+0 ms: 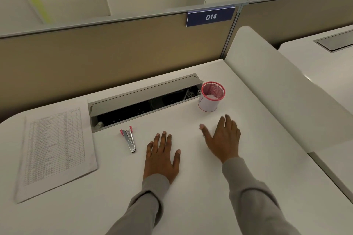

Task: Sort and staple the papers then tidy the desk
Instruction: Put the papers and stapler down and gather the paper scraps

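A stack of printed table sheets (55, 150) lies on the left side of the white desk (191, 196). A small metal stapler with pink ends (129, 139) rests just right of the papers, near the cable tray. My left hand (162, 156) lies flat on the desk, palm down, fingers apart, a little right of the stapler and holding nothing. My right hand (223, 137) hovers or rests open further right, fingers spread, below the pink mesh cup (212, 96). A tiny metal bit, perhaps a staple, shows by my right thumb.
An open cable tray (145, 101) with a raised grey lid runs along the back of the desk. A beige partition (114, 53) with a blue "014" sign (211, 17) stands behind. A white side divider (277, 86) bounds the right side.
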Action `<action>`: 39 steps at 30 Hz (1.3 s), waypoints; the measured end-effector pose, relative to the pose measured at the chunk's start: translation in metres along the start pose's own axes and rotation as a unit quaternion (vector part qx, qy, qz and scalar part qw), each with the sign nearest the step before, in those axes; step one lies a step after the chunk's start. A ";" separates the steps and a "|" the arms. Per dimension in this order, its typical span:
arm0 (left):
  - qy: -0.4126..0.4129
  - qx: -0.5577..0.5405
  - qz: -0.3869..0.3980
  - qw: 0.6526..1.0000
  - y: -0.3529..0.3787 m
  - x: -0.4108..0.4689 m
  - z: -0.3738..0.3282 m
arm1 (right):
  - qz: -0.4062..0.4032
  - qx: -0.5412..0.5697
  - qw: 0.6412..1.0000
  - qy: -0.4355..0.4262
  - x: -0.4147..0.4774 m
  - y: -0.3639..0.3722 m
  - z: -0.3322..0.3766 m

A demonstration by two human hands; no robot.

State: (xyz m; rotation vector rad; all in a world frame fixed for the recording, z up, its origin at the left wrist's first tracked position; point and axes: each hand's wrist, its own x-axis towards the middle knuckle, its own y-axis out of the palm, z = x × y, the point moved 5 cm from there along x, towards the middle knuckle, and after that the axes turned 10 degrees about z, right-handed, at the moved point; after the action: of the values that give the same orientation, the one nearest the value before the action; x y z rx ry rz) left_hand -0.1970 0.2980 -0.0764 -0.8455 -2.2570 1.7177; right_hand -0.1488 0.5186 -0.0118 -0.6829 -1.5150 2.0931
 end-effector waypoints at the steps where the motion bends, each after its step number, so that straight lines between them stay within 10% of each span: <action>1: 0.000 -0.001 -0.001 1.000 0.000 0.000 0.000 | 0.051 -0.010 0.998 0.016 -0.007 0.017 -0.004; 28: -0.006 0.003 -0.007 1.000 0.005 0.002 0.002 | 0.176 -0.032 0.968 -0.174 0.054 0.052 0.050; 39: -0.001 0.007 -0.010 1.000 0.004 0.003 0.001 | 0.074 0.006 0.982 -0.176 0.000 0.040 0.006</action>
State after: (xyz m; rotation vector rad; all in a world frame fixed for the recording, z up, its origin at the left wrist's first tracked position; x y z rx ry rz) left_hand -0.1984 0.2989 -0.0808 -0.8174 -2.2443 1.7237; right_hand -0.1556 0.5029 -0.0482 -0.4475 -1.6747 2.4337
